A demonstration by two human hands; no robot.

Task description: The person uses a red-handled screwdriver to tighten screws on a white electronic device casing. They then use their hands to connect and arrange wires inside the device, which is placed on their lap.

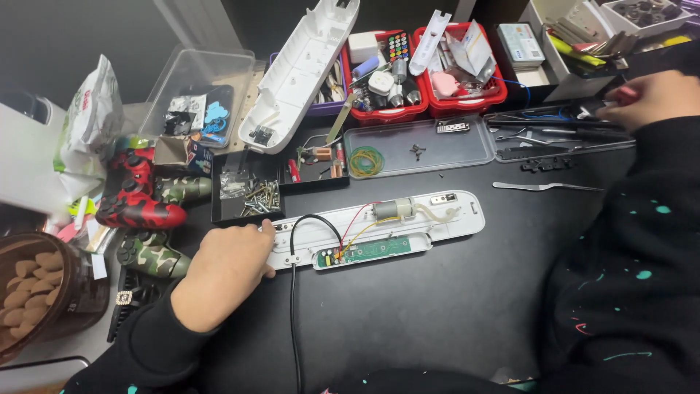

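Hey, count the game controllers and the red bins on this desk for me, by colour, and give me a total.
Red and black game controller: 1
Camouflage game controllers: 2
Red bins: 2
Total: 5
The left hand rests on the opened white casing, beside the controllers.

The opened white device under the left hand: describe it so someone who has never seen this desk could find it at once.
On the black desk, look just below the clear flat lid holding loose screws. The long white opened casing lies there, its left end pressed by the left hand. Unlike the empty white shell leaning above, it shows a green circuit board, a small motor and a black cable.
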